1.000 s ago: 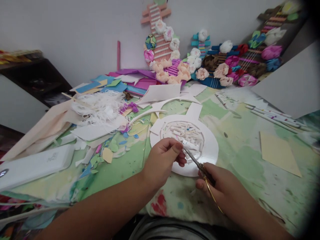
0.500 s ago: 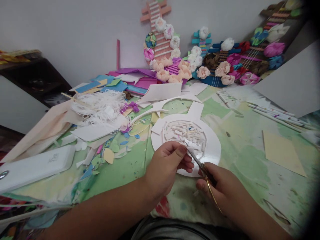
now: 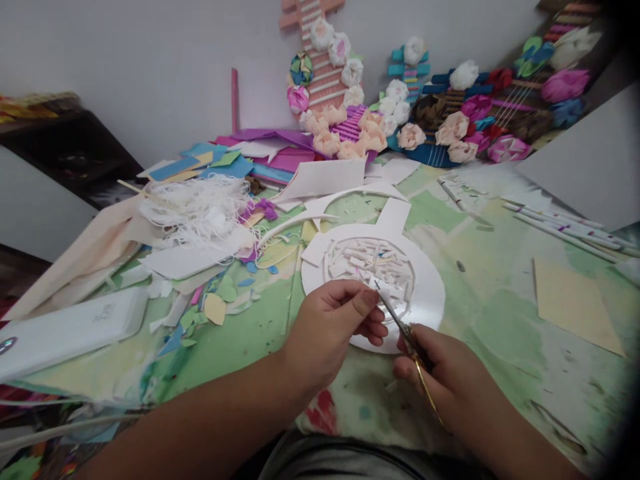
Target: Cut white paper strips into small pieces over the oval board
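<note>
Scissors (image 3: pixel 397 321) slant up from the right hand (image 3: pixel 450 367), whose thumb and fingers are wrapped about the gold handles, the blades reaching the fingertips of the left hand (image 3: pixel 325 327). The left thumb and forefinger are pressed together; whether they pinch a sliver of anything cannot be told. That close grip likely puts the fingertips where they can steady something small right at the blades.

Both hands work over a white disc (image 3: pixel 431 283) flat on the tablecloth (image 3: pixel 245 340), perhaps held there so that bits drop among the white scraps (image 3: pixel 367 257) inside its raised ring. Taking the disc as a clock face, the left hand lies toward eight o'clock, the right toward four. One wide tab (image 3: pixel 394 217) juts at one o'clock; a smaller tab (image 3: pixel 314 250) sits at ten.

Farther out, one heap of white string (image 3: pixel 195 207) lies toward ten o'clock, one cream sheet (image 3: pixel 575 307) toward three, one white device (image 3: pixel 75 330) toward nine. At least three flower-trimmed crafts (image 3: pixel 325 80) stand between twelve and two, probably propped there to spare working room. Scraps inside the ring overlap too much to count.
</note>
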A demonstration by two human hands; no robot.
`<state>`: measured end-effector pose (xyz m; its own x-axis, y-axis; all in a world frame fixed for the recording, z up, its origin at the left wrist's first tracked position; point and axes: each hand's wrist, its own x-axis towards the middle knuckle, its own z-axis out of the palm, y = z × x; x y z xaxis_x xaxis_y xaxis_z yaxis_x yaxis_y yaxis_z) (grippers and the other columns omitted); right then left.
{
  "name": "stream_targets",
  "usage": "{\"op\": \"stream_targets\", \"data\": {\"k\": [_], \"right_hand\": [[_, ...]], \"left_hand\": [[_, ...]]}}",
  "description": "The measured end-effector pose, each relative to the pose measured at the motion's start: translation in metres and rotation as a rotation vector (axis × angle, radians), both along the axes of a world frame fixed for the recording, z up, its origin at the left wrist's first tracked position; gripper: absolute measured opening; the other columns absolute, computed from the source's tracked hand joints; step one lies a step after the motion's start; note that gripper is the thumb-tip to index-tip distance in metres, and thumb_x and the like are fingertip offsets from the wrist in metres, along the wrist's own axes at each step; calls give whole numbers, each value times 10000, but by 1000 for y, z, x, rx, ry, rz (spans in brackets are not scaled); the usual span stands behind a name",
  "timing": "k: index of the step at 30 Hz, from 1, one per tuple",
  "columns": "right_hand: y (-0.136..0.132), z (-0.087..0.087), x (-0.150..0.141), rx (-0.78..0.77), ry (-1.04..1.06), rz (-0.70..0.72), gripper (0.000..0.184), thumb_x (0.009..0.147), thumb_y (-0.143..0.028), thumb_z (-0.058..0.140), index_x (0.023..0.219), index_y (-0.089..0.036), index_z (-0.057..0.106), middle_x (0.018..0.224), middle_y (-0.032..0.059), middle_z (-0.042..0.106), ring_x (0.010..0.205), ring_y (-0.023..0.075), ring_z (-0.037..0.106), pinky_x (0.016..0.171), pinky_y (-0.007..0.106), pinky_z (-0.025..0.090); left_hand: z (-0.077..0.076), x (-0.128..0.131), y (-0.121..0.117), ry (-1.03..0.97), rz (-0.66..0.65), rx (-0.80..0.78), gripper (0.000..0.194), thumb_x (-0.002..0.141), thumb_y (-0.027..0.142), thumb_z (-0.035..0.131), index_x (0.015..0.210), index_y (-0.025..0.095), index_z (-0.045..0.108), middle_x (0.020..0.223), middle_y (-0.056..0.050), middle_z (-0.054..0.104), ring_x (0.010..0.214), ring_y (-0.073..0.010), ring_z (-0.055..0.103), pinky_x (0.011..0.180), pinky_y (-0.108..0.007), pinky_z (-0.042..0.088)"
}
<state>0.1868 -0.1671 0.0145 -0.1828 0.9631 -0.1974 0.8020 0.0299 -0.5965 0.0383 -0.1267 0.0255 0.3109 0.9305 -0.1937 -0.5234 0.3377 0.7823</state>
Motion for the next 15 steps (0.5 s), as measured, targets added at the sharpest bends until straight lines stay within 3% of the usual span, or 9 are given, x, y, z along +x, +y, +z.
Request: {"op": "stream_targets", "data": {"k": [9, 15], "right_hand": [[3, 3, 1, -74, -5, -8, 270, 726, -414, 414, 582, -187, 390, 547, -7, 477, 515, 116, 398, 470, 230, 295], [1, 9, 12, -318, 182, 17, 326, 708, -474, 416, 568, -181, 437, 528, -13, 469, 500, 109, 424, 433, 213, 305]], "left_hand": [[4, 2, 3, 103, 23, -19, 74, 660, 211, 583, 641, 140, 578, 545, 19, 570, 480, -72, 544, 447, -178, 444], [2, 2, 6, 278, -57, -122, 123, 654, 229, 561, 590, 129, 529, 505, 19, 522, 385, -43, 466, 343, -138, 343]]}}
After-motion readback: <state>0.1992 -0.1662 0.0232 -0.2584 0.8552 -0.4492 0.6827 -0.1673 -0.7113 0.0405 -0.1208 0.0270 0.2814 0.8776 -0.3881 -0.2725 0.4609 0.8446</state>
